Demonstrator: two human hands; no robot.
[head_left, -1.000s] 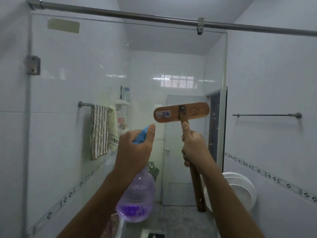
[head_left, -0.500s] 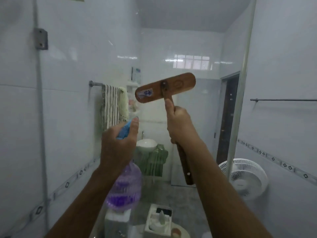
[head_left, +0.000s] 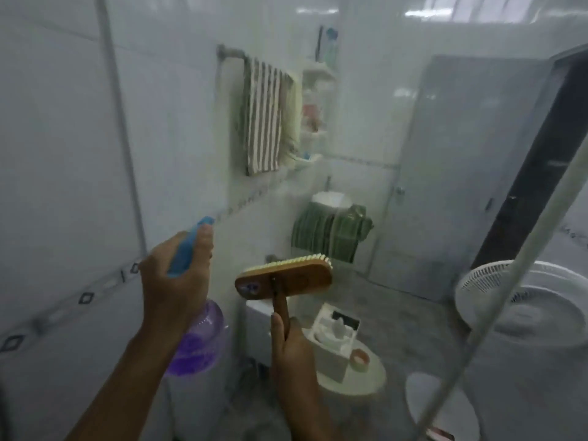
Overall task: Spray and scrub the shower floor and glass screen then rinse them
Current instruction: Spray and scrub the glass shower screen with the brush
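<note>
Glass screen (head_left: 397, 128) straight ahead of both hands. Left hand (head_left: 178, 275) wraps spray bottle (head_left: 199, 342), nozzle aimed at it. Right hand (head_left: 292, 354) grips brush (head_left: 286, 276) handle; head crosswise, bristles toward glass.

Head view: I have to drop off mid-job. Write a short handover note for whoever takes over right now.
Left hand: grips the spray bottle, nozzle aimed at the glass screen. Purple liquid fills only the bottle's lower part.
Right hand: grips the handle of the wooden brush, head raised, bristles facing the glass. Whether they touch it cannot be told.
Done: the glass looks hazy, perhaps sprayed. No scrub marks or rinse water show.
Left: scrub the glass, spray and scrub the shower floor (out of view), then rinse both.
</note>
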